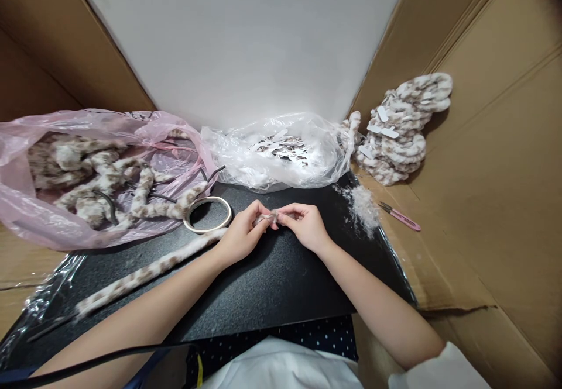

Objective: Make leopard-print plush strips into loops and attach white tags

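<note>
A long furry strip (144, 275) with a brown-and-cream spotted pattern lies across the black mat (272, 289), running from the lower left up to my hands. My left hand (240, 236) pinches the strip's upper end. My right hand (305, 224) meets it from the right, fingertips closed on the same tip. Both hands hover just above the mat, near its middle.
A ring of tape (208, 214) lies left of my hands. A pink bag (83, 172) holds several spotted strips. A clear bag (285, 149) of small white pieces sits behind. Fluff (363, 205), pink snips (400, 216) and a pile of finished strips (401, 128) lie right, cardboard walls around.
</note>
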Available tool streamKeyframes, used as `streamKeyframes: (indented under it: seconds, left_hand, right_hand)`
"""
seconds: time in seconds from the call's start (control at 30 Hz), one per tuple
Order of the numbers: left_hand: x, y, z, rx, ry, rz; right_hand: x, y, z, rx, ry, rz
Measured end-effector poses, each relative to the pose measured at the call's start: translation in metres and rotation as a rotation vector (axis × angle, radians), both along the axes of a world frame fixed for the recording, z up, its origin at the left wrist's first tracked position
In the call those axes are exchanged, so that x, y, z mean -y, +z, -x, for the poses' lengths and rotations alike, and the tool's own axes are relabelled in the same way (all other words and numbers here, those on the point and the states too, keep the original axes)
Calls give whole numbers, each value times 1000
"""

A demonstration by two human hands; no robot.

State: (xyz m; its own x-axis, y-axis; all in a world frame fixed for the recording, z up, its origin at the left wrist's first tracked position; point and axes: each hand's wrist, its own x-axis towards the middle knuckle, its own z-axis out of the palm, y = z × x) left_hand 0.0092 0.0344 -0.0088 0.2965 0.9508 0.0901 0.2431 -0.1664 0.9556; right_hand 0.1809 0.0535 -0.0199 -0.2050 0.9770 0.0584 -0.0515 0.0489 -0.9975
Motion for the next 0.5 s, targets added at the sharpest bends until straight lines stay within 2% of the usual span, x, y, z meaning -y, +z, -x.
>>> streamKeyframes:
  seconds: [0.23, 0.5]
  left_hand:
    - [0, 0, 1, -19, -32, -16]
    - [1, 5, 2, -8, -131, 51]
  right_hand:
    - [-1, 0, -2, 38, 65, 33]
    - [4, 3, 0, 35, 18, 31]
